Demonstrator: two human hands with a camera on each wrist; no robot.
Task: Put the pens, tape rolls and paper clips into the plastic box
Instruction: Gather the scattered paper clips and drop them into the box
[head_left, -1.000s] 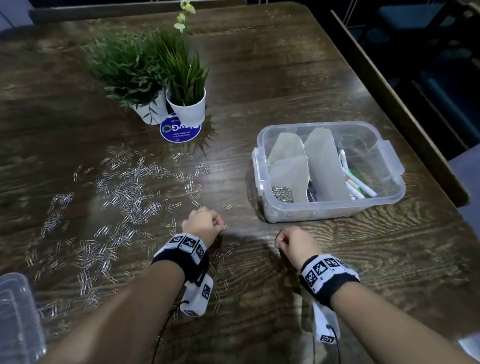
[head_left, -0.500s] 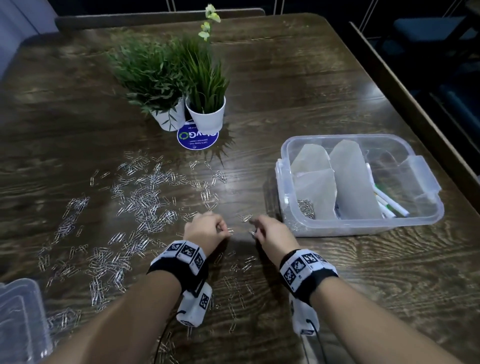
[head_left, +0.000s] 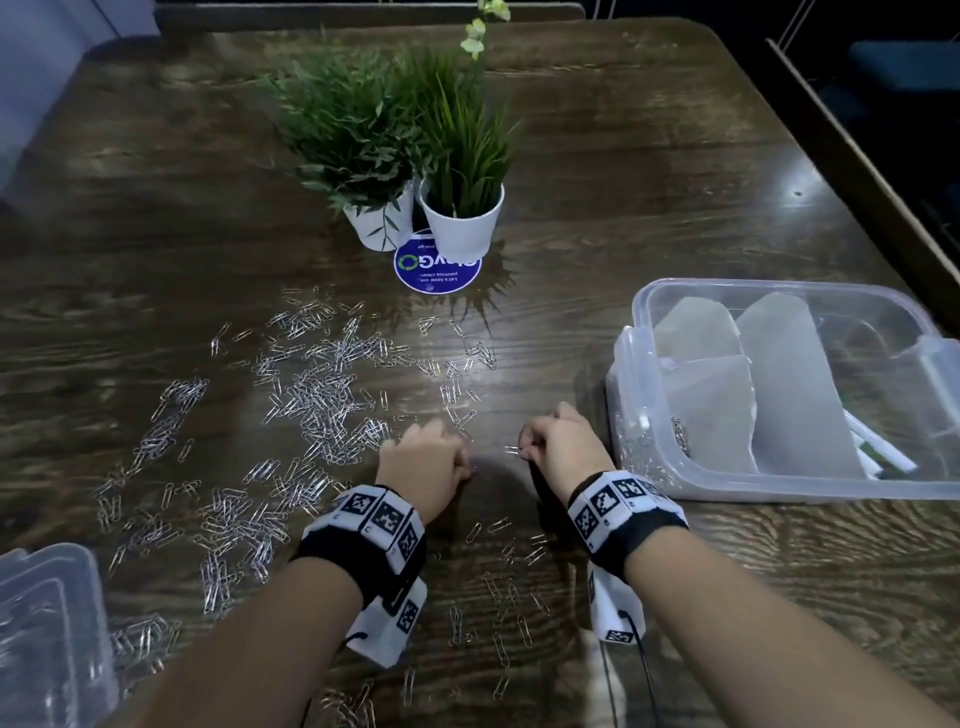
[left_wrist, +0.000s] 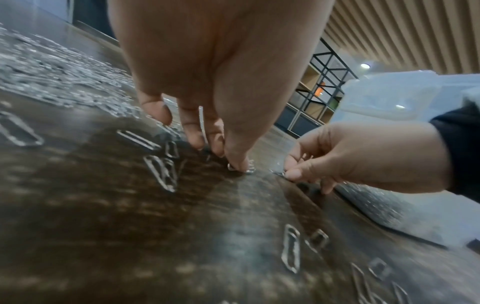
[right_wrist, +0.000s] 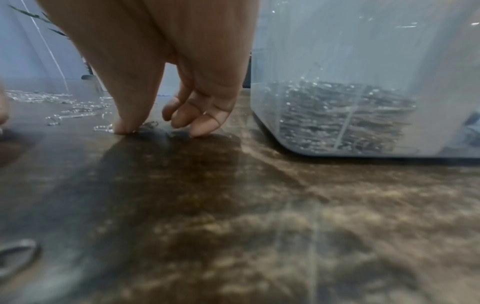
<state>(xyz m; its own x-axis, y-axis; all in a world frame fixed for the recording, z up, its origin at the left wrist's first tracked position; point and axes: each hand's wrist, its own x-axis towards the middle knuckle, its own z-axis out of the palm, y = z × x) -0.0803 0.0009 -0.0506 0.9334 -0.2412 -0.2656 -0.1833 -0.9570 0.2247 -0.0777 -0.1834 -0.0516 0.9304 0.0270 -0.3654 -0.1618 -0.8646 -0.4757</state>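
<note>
Silver paper clips (head_left: 322, 395) lie scattered over the dark wooden table, mostly left of centre. The clear plastic box (head_left: 779, 491) stands at the right, with grey dividers, a heap of clips (right_wrist: 345, 117) in its near-left part and white pens (head_left: 878, 452) in its right part. My left hand (head_left: 421, 460) is down on the table, fingers curled, pinching clips (left_wrist: 240, 167) against the wood with another clip between its fingers. My right hand (head_left: 530, 452) is just beside it, close to the box's left wall, pinching a clip (head_left: 511, 450) at the tabletop. No tape rolls are in view.
Two potted plants (head_left: 462, 218) stand on a blue round sticker at the table's middle back. A clear lid (head_left: 47, 623) lies at the near-left corner. More clips (head_left: 498, 597) lie between my forearms. The table's right edge runs just behind the box.
My right hand has moved forward and left to sit beside the left hand and has taken hold of a clip. The left hand stayed in place, still picking at clips.
</note>
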